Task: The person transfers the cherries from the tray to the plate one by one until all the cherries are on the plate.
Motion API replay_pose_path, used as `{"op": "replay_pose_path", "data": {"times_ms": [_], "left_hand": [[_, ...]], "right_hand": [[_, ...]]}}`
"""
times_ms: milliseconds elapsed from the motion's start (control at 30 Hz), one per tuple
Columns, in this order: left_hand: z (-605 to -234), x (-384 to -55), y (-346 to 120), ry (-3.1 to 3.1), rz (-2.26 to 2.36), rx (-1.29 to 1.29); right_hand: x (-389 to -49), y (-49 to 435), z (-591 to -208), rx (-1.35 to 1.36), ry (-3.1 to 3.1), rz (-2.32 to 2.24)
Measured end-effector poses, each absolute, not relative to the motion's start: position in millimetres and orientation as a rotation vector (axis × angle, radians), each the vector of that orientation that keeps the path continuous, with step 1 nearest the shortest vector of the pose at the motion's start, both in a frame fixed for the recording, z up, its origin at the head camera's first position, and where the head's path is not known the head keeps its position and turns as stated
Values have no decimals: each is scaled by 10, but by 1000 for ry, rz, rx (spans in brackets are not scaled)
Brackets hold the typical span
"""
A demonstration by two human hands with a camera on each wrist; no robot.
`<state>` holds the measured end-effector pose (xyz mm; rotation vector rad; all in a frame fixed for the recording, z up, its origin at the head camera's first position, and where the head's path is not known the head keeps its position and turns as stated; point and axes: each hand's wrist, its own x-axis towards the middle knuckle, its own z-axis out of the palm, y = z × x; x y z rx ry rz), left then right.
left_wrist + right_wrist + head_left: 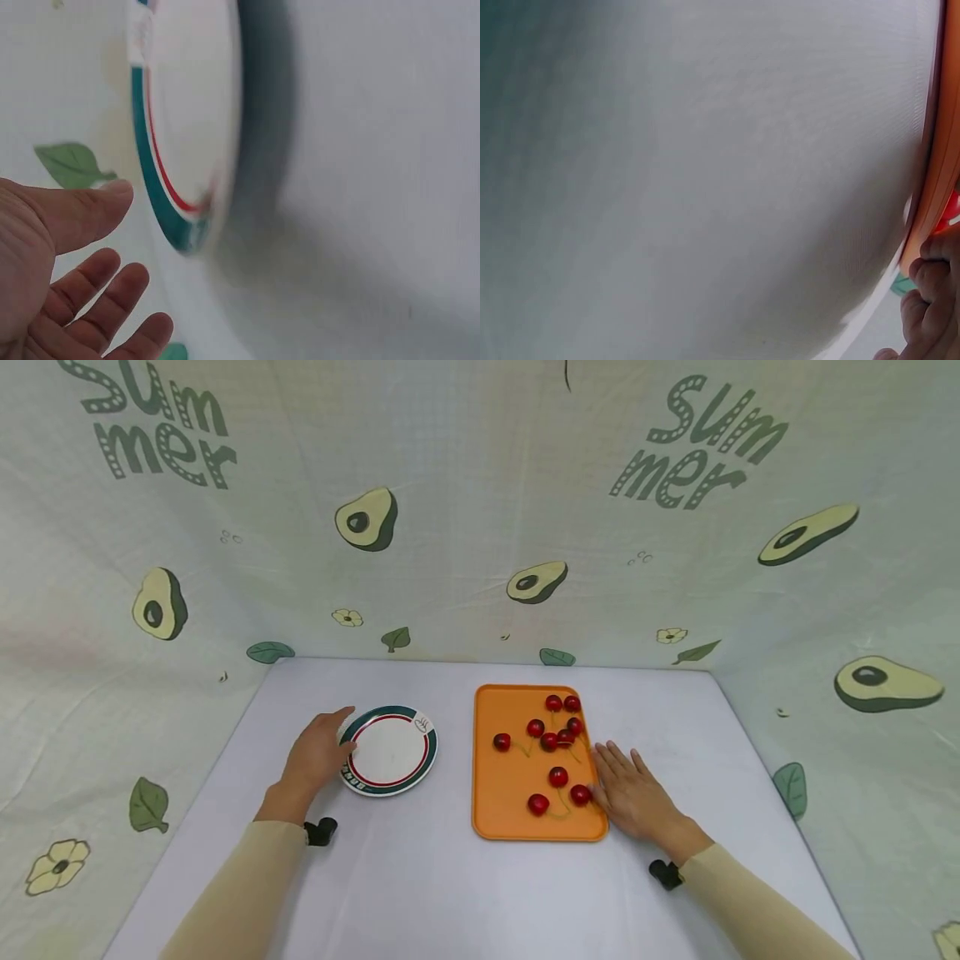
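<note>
A white plate [387, 753] with a green rim band and red ring lies on the left of the table. My left hand [317, 756] is at its left edge, thumb and fingers spread apart. In the left wrist view the fingers [124, 289] are relaxed and hold nothing, beside the plate [195, 97]. An orange tray [498, 793] carries several red cherries [558, 777] with stems. Against the tray's right edge rests my right hand [636, 795], fingers extended. The right wrist view shows only part of that hand [934, 300] beside the tray's side [939, 150].
A white table [442, 893] bears the plate and tray, with a gap between them. Behind and beside it hangs a pale cloth [450, 460] printed with avocados, leaves and lettering. Each wrist wears a small black camera [321, 832].
</note>
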<state>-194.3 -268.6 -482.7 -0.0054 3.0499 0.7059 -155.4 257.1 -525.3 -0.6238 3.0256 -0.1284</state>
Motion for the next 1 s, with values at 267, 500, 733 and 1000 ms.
{"op": "replay_pose_path", "data": {"times_ms": [267,500,733,1000], "left_hand": [[-4914,-2107,-2878,2976,640,-40],[-4979,-2192,-2874,2859,788,-112],[-5027,-2205,-2912,2788,884,-128],[-5051,-2204,-2888,2582,1122,-143]], "right_hand": [[-1548,2566,-5238,-635,3038,-117],[-1557,2571,-5242,-612,3012,-113],[-1559,2572,-5248,-610,3007,-102],[-1578,2579,-5253,-631,3010,-101]]}}
